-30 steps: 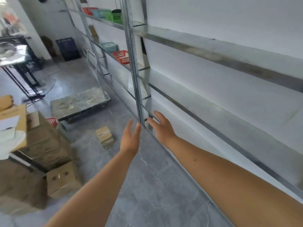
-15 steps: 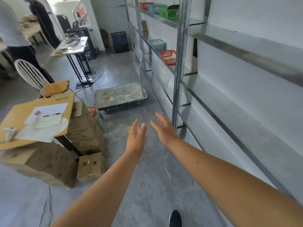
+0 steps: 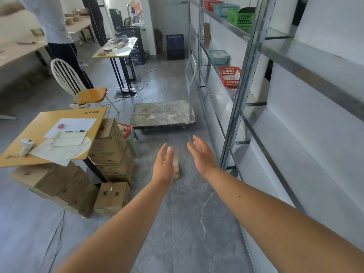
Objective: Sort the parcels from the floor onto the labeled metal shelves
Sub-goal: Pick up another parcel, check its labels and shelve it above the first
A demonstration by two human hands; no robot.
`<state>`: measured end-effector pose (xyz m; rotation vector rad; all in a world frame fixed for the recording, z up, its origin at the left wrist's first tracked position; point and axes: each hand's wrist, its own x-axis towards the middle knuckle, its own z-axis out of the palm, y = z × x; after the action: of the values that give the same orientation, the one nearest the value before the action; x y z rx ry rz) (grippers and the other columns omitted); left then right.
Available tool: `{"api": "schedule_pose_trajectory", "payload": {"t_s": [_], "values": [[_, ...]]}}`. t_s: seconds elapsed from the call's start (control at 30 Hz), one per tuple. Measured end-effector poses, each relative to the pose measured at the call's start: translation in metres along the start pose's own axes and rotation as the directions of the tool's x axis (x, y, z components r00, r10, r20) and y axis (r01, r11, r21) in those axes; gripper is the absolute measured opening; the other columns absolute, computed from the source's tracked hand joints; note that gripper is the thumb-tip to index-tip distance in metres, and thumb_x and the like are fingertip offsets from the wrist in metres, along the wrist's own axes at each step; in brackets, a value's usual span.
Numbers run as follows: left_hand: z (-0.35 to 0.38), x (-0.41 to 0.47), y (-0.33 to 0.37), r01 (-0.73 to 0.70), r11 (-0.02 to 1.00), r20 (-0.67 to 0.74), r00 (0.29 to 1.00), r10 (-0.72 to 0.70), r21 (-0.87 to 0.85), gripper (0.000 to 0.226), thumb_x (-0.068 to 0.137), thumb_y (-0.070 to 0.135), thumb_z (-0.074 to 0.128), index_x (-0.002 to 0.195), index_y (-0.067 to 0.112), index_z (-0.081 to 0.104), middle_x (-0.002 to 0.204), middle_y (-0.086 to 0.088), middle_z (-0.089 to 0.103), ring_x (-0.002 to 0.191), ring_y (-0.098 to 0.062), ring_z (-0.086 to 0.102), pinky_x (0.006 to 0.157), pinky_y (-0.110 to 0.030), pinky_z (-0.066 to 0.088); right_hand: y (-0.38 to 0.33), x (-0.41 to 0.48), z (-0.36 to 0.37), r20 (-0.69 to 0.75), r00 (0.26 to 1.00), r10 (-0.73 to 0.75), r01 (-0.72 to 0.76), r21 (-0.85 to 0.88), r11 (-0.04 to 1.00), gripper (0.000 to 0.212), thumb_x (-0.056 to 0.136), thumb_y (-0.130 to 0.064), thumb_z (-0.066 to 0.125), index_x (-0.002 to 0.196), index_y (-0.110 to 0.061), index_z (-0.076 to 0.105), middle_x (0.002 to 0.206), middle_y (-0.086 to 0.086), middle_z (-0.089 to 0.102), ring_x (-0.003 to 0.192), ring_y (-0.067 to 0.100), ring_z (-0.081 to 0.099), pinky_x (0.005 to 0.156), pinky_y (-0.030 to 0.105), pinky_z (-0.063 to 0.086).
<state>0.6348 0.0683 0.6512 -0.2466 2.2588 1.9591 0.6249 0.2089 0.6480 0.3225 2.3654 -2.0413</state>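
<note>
Parcel [image 3: 176,170] lies partly hidden behind the open left hand [image 3: 163,167], open right hand [image 3: 201,156] alongside.

- The small parcel [image 3: 176,168] on the floor is mostly hidden behind the left hand [image 3: 163,168]; only its right edge shows.
- The metal shelves [image 3: 315,62] are cut off by the right edge.
- The person [image 3: 57,26] at far left is cut off by the top edge.
- Print on the near carton [image 3: 112,196] is too blurred to read.

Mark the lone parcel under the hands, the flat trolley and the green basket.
lone parcel [image 3: 176,167], head view, exposed right side
flat trolley [image 3: 163,113], head view, deck centre
green basket [image 3: 240,18], head view, front wall
</note>
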Motion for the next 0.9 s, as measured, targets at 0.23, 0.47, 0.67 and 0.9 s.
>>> {"api": "schedule_pose_trajectory", "payload": {"t_s": [0.23, 0.47, 0.67, 0.9], "values": [[-0.005, 0.042, -0.002, 0.025, 1.0, -0.048, 0.999, -0.024, 0.012, 0.057, 0.113, 0.049, 0.035, 0.165, 0.027, 0.032, 0.171, 0.002, 0.035, 0.156, -0.021, 0.034, 0.123, -0.037, 0.028, 0.001, 0.042, 0.007, 0.035, 0.999, 0.008, -0.008, 0.012, 1.0, 0.059, 0.104, -0.042, 0.055, 0.159, -0.028, 0.038, 0.166, 0.005, 0.038, 0.152, 0.02, 0.037, 0.125, 0.044, 0.03], [-0.013, 0.104, 0.001, 0.037, 0.999, -0.001, 0.999, -0.037, 0.012, 0.057, 0.113, 0.049, 0.032, 0.166, 0.027, 0.029, 0.172, 0.004, 0.031, 0.158, -0.018, 0.03, 0.112, -0.028, 0.025, 0.005, 0.098, 0.025, 0.026, 1.0, 0.0, 0.001, -0.005, 1.0, 0.057, 0.105, -0.04, 0.055, 0.158, -0.027, 0.04, 0.165, 0.004, 0.04, 0.152, 0.019, 0.037, 0.125, 0.044, 0.031], [-0.023, 0.187, 0.008, 0.075, 0.997, 0.024, 0.997, -0.075, -0.003, 0.058, 0.112, 0.05, 0.035, 0.167, 0.031, 0.029, 0.173, 0.006, 0.031, 0.158, -0.018, 0.03, 0.124, -0.037, 0.024, -0.001, 0.175, 0.051, -0.004, 0.999, 0.036, -0.036, 0.014, 0.999, 0.056, 0.103, -0.04, 0.057, 0.156, -0.028, 0.043, 0.163, 0.004, 0.042, 0.151, 0.017, 0.038, 0.125, 0.044, 0.031], [-0.044, 0.295, 0.02, 0.106, 0.994, 0.053, 0.993, -0.106, 0.003, 0.059, 0.112, 0.05, 0.036, 0.167, 0.029, 0.029, 0.172, 0.006, 0.031, 0.158, -0.018, 0.03, 0.125, -0.038, 0.025, -0.016, 0.277, 0.086, -0.043, 0.997, 0.066, -0.064, 0.037, 0.997, 0.056, 0.102, -0.04, 0.058, 0.155, -0.028, 0.045, 0.162, 0.001, 0.044, 0.15, 0.015, 0.038, 0.124, 0.042, 0.032]]}}
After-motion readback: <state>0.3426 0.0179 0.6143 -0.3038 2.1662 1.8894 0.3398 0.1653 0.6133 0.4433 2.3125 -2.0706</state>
